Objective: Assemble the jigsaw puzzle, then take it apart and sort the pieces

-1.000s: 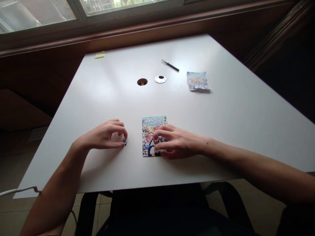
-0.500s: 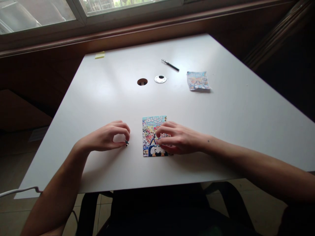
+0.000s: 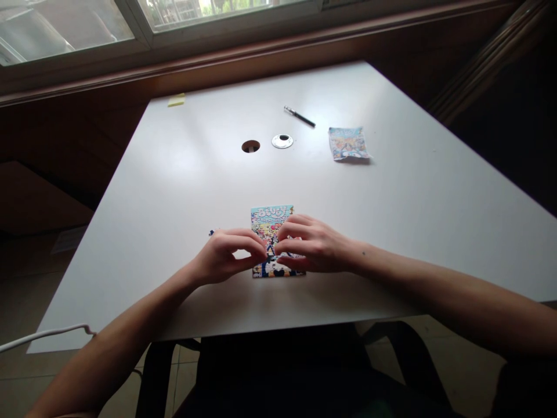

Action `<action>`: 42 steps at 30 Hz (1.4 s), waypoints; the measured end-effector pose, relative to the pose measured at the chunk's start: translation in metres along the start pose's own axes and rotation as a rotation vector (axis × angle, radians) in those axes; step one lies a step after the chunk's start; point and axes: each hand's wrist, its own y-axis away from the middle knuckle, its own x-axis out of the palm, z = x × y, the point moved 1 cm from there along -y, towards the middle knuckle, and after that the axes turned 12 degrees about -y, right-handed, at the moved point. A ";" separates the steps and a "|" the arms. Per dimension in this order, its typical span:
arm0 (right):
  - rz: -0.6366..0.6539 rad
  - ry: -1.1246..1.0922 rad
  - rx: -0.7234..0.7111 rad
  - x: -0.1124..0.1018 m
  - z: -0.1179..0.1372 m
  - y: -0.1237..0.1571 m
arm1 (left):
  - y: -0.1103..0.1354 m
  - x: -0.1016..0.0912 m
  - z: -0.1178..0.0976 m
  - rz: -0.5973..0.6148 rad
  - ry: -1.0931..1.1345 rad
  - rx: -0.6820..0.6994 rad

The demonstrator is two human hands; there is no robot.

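the left hand [image 3: 230, 255] has its thumb and finger brought together over the left half of the puzzle [image 3: 272, 213], tips close to its lower middle; a dark bit shows at them, but whether a loose piece is pinched there cannot be told. the right hand [image 3: 313, 247] is relaxed and unclenched, its bent fingers a little spread over the puzzle's right side, just beside the left fingertips. the puzzle thus lies flat on the table [image 3: 174, 186] beneath and between both hands, its light-blue top edge beyond the fingers. a small dark piece [image 3: 212, 232] lies just past the left hand's knuckles, off the puzzle. well beyond the fingertips are the hole [image 3: 250, 146], the metal ring [image 3: 282, 141] to its right and the pen [image 3: 299, 116] farther out. beyond the right hand lies the crinkled sheet [image 3: 348, 143]; far past the left, a yellow note [image 3: 176, 100].
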 end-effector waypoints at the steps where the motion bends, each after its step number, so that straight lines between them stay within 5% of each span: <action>1: -0.016 0.003 -0.004 0.000 0.000 0.000 | 0.000 0.002 -0.001 -0.007 0.012 -0.007; 9: -0.090 -0.006 -0.024 0.002 0.002 -0.002 | -0.001 0.006 0.003 -0.029 0.066 -0.047; 17: -0.047 0.110 -0.056 -0.001 0.005 -0.004 | -0.002 0.008 0.002 -0.015 0.053 -0.019; 22: 0.061 0.020 -0.025 -0.003 0.000 -0.001 | -0.001 0.008 0.005 -0.055 -0.139 0.053; 28: 0.122 -0.071 0.004 -0.002 -0.003 -0.001 | 0.001 0.011 0.009 0.037 -0.251 0.236; 42: 0.134 -0.114 0.030 0.002 -0.004 0.001 | 0.001 0.013 0.011 0.107 -0.291 0.252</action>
